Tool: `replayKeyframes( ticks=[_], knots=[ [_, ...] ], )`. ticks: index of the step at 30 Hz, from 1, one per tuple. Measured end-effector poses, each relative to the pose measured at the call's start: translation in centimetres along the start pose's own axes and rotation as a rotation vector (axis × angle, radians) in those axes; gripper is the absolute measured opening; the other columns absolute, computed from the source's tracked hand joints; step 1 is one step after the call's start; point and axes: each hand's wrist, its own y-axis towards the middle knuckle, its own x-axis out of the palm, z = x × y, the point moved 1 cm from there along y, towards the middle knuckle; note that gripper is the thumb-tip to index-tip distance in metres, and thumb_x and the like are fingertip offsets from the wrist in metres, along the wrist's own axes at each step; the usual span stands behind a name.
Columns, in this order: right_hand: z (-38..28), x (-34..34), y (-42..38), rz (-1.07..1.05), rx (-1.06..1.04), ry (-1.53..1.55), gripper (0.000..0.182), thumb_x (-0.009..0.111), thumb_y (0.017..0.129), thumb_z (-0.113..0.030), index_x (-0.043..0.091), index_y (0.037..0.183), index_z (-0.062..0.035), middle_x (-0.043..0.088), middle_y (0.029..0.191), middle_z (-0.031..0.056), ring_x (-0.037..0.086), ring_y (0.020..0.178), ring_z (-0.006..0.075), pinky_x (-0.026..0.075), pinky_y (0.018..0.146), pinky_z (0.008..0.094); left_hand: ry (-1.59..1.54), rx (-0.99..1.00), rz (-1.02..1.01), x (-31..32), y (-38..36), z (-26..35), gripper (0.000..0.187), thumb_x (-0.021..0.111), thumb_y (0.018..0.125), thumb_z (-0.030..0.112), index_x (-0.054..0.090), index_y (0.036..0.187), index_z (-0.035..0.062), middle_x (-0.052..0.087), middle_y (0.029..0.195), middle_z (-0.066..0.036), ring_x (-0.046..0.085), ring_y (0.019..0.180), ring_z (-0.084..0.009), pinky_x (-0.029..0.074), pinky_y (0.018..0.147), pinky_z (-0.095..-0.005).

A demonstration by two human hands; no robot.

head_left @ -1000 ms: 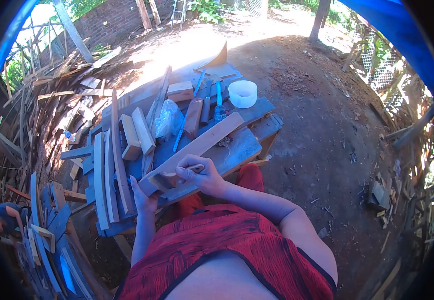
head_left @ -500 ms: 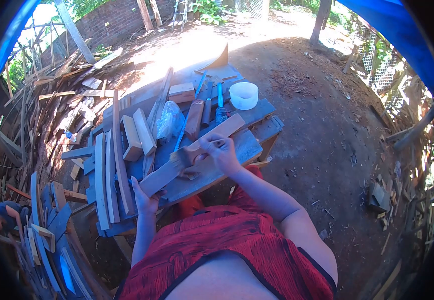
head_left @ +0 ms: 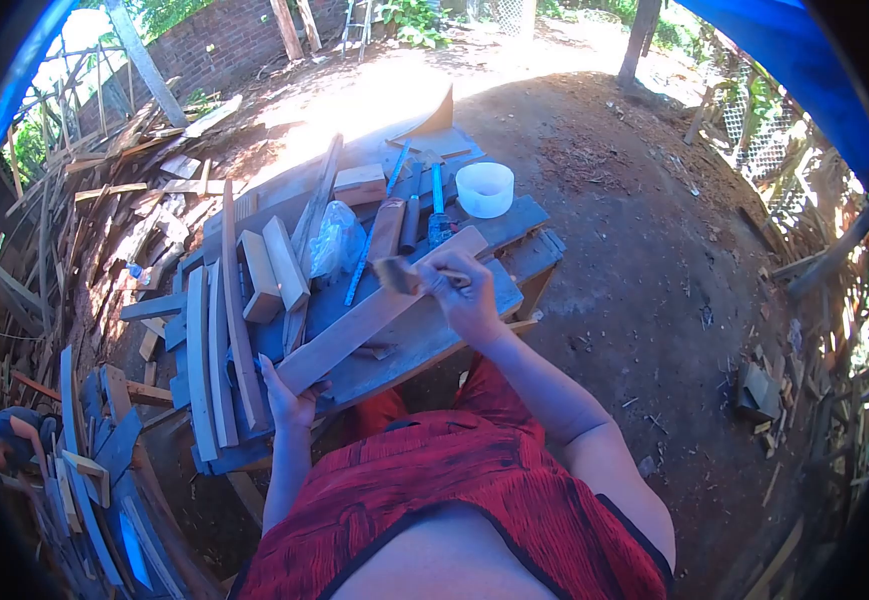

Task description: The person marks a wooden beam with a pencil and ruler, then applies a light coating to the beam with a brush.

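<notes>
A flat wooden board [head_left: 354, 325] slants up to the right over the workbench, its near end gripped by my left hand [head_left: 292, 398], thumb along one side and fingers underneath. My right hand [head_left: 466, 300] is closed around the handle of a paintbrush [head_left: 397, 276]. The bristles point left and lie over the upper part of the board. Behind the board are a clear plastic bag [head_left: 338, 243], a brown wooden block [head_left: 386, 230] and a white plastic tub [head_left: 485, 190].
The workbench [head_left: 419, 345] also carries a blue-handled tool [head_left: 439, 215], a blue measuring strip [head_left: 359, 265] and several wooden strips [head_left: 222, 350] at its left. Scrap wood [head_left: 154, 220] is piled beyond. Another person [head_left: 19, 435] bends at the far left beside stacked timber.
My right hand has moved the paintbrush up and to the right along the board, towards its far end. My left hand keeps the board in nearly the same place.
</notes>
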Motion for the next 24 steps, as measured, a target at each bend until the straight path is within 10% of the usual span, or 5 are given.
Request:
replayKeyframes(
  ticks=[7,24],
  knots=[
    [-2.6,6.4,-1.6,-0.203,0.466,0.748,0.014,0.062,0.092,-0.015,0.060,0.092,-0.0007,0.060,0.082,0.0021,0.064,0.072,0.0104,0.053,0.065,0.0235,0.018,0.002,-0.065,-0.7,0.4,-0.2,0.084,0.031,0.086,0.074,0.054,0.118,-0.0005,0.065,0.101,-0.016,0.066,0.082,-0.0282,0.056,0.058,-0.0388],
    [0.2,9.6,-1.0,-0.141,0.614,0.807,0.021,0.062,0.092,-0.023,0.059,0.086,-0.0026,0.063,0.076,0.0046,0.063,0.064,0.0113,0.054,0.059,0.0231,-0.010,0.017,-0.059,-0.8,0.4,-0.6,0.079,0.041,0.085,0.070,0.052,0.119,-0.0005,0.065,0.100,-0.015,0.066,0.082,-0.0276,0.056,0.057,-0.0384]
  ],
)
